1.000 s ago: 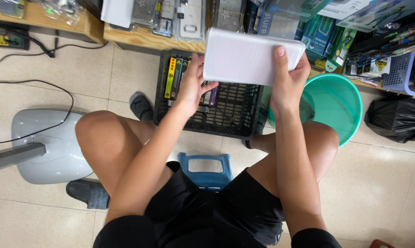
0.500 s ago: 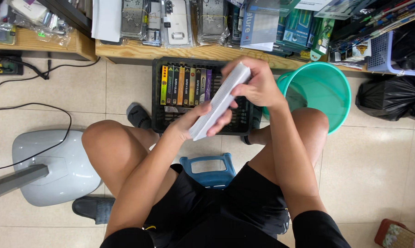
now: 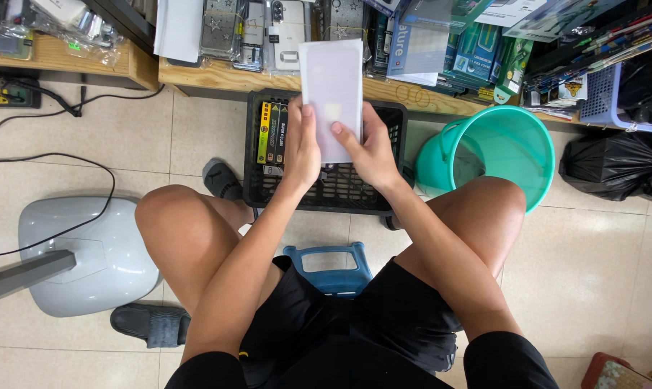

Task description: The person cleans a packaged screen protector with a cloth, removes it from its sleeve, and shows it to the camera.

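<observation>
I hold a flat white box [image 3: 331,97] upright in front of me, above the black crate [image 3: 326,191] between my knees; my left hand [image 3: 302,148] clamps its left edge, fingers pressed together behind it and thumb up the front, so it cannot tip; my right hand [image 3: 371,148] grips the lower right corner, thumb pinching the face against fingers hidden behind, which steadies it for a look; narrow coloured boxes [image 3: 274,132] stand in the crate's left end, within easy reach; a teal bucket [image 3: 509,148] sits just right of the crate, beside my right knee; I sit on a blue stool [image 3: 331,268].
</observation>
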